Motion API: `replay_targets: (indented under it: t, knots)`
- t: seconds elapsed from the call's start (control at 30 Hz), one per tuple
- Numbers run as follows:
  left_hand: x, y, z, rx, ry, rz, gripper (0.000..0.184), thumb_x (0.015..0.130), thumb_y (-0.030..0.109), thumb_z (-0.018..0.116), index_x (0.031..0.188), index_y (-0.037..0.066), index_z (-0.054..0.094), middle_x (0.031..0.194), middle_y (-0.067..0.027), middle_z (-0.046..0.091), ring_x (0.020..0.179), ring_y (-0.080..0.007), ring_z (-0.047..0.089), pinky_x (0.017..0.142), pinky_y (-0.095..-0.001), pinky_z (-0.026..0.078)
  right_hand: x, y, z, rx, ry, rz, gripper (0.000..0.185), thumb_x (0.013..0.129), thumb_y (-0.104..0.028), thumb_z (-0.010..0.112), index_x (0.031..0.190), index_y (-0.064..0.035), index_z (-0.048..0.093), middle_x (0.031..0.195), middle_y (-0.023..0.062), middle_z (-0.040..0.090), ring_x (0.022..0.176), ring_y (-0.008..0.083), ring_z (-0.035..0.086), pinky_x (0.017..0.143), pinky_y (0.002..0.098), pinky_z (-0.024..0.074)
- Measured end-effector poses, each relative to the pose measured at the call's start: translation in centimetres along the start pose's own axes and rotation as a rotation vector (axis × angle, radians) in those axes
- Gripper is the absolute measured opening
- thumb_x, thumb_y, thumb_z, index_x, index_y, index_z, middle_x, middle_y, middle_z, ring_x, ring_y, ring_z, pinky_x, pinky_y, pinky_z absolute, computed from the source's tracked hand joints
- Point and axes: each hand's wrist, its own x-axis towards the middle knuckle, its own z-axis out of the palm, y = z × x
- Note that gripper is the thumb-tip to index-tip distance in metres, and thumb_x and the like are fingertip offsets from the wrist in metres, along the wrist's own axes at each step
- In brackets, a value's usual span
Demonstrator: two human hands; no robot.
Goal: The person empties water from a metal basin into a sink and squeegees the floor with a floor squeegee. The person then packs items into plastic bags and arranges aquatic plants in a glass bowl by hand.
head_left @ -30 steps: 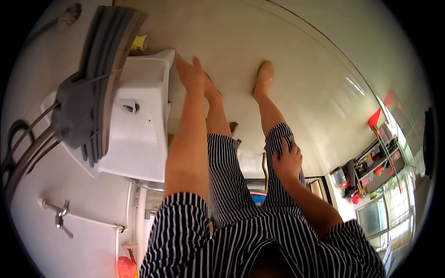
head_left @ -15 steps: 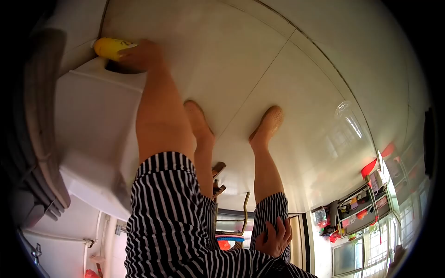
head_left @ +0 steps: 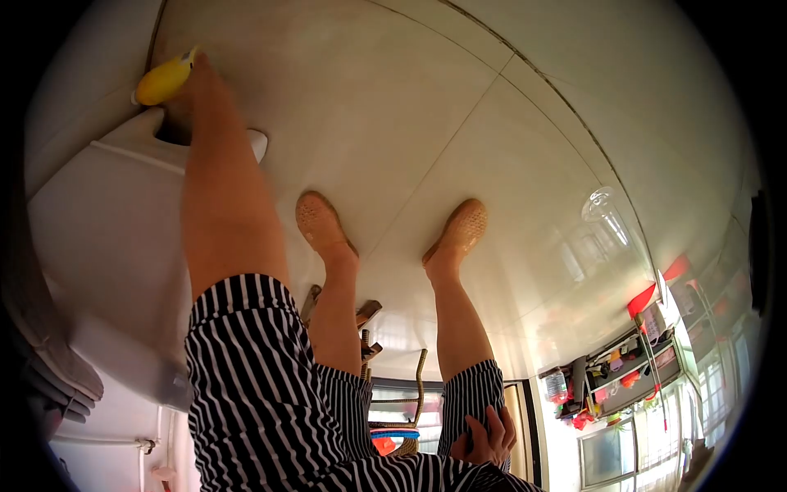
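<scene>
My left hand [head_left: 199, 75] is at the far end of my stretched-out left arm, closed around a yellow bottle [head_left: 166, 79]. The bottle slants, its white end toward the lower left, near the wall. Just below it is a white fixture [head_left: 123, 176] with a dark opening [head_left: 174, 131], partly covered by my forearm. Blur and distance hide most of the fingers. My right hand [head_left: 489, 439] rests on my striped right trouser leg [head_left: 471, 402], its fingers apart and nothing seen in it.
My feet, in tan shoes [head_left: 318, 217], stand on the pale tiled floor [head_left: 393, 107]. Behind my legs is a chair-like frame [head_left: 420, 385]. A loaded shelf [head_left: 631, 369] and a window [head_left: 611, 455] are at lower right. Grey folded cloth-like shapes [head_left: 61, 361] hang at left.
My left hand has moved the yellow bottle up and left, and the bottle is tilted more. My view has shifted slightly, showing more of my left shoe. The right hand stays on the leg.
</scene>
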Motion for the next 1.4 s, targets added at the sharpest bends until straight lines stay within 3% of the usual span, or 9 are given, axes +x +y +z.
replay_targets:
  t: [0.2,0.3,0.43,0.5,0.73,0.9,0.97,1.3,1.4]
  knots:
    - [1.2,1.0,-0.2,-0.433,0.004,-0.148,0.053,0.092,0.028,0.055,0.141,0.013,0.039,0.140,-0.0252,0.037,0.118,-0.0388,0.051,0.100,-0.0463,0.044,-0.1,0.8,0.2,0.001,0.034,-0.022,0.030,0.067,-0.019,0.061,0.096,-0.0132,0.068,0.125,0.0147,0.053,0.124,0.0417,0.042,0.102,0.0555,0.0356]
    - [2.0,-1.9,7.0,-0.130,0.077,0.268,0.054,0.093,0.033,0.055,0.139,0.012,0.037,0.140,-0.0204,0.034,0.124,-0.0379,0.044,0.101,-0.0426,0.042,0.3,0.1,-0.4,0.019,0.019,-0.014,0.030,0.067,-0.015,0.061,0.097,-0.0131,0.067,0.125,0.0131,0.052,0.125,0.0406,0.041,0.103,0.0554,0.0327]
    - [-12.1,0.9,6.6,-0.523,0.286,0.185,0.058,0.093,0.031,0.057,0.136,0.002,0.032,0.136,-0.0206,0.038,0.116,-0.0355,0.051,0.096,-0.0435,0.045,0.2,0.0,-0.7,0.080,-0.016,-0.001,0.032,0.069,-0.010,0.061,0.101,-0.0119,0.067,0.128,0.0131,0.050,0.127,0.0407,0.038,0.104,0.0559,0.0284]
    - [-16.3,1.9,4.4,-0.835,0.016,-0.170,0.067,0.087,0.024,0.065,0.134,-0.006,0.027,0.131,-0.0208,0.043,0.110,-0.0317,0.056,0.093,-0.0417,0.048,0.2,0.0,-0.9,0.092,-0.038,0.013,0.034,0.070,-0.007,0.061,0.103,-0.0107,0.066,0.129,0.0141,0.049,0.127,0.0414,0.037,0.104,0.0562,0.0270]
    - [-12.6,0.2,6.8,-1.137,-0.270,-0.441,0.083,0.074,0.012,0.078,0.133,-0.011,0.024,0.125,-0.0163,0.051,0.108,-0.0258,0.057,0.092,-0.0337,0.048,0.1,0.1,-0.5,0.106,0.004,0.005,0.030,0.072,-0.009,0.061,0.102,-0.0107,0.065,0.129,0.0143,0.049,0.128,0.0410,0.036,0.104,0.0557,0.0271]
    - [-20.1,-4.0,4.6,-1.240,-0.605,0.020,0.064,0.072,0.010,0.080,0.125,-0.002,0.046,0.118,-0.0117,0.058,0.104,-0.0225,0.057,0.090,-0.0313,0.046,-0.3,-0.3,0.1,0.133,0.047,0.018,0.030,0.075,-0.012,0.061,0.105,-0.0134,0.064,0.129,0.0115,0.050,0.127,0.0385,0.038,0.104,0.0544,0.0279]
    - [-25.5,-6.8,3.4,-1.122,-0.620,-0.073,0.060,0.072,0.009,0.078,0.124,0.002,0.049,0.118,-0.0100,0.058,0.107,-0.0219,0.056,0.091,-0.0307,0.044,-0.6,-0.3,0.8,0.169,0.068,0.042,0.030,0.075,-0.012,0.061,0.105,-0.0135,0.064,0.130,0.0106,0.050,0.128,0.0378,0.038,0.104,0.0537,0.0283]
    - [-41.1,-11.4,-16.2,-0.751,-1.026,0.344,0.089,0.068,0.009,0.080,0.138,0.000,0.026,0.132,-0.0137,0.043,0.122,-0.0262,0.046,0.102,-0.0377,0.040,-1.3,-1.8,3.7,0.472,0.283,0.104,0.018,0.081,-0.021,0.062,0.095,-0.0120,0.067,0.117,0.0048,0.062,0.123,0.0285,0.047,0.102,0.0463,0.0334]
    - [-41.7,-12.4,-21.0,-0.380,-0.841,0.833,0.083,0.065,0.008,0.080,0.134,0.002,0.035,0.128,-0.0160,0.048,0.119,-0.0312,0.049,0.101,-0.0389,0.041,-0.6,-0.9,5.4,0.761,0.134,0.177,0.032,0.091,-0.037,0.055,0.101,-0.0118,0.070,0.117,0.0051,0.064,0.120,0.0251,0.051,0.099,0.0453,0.0379]
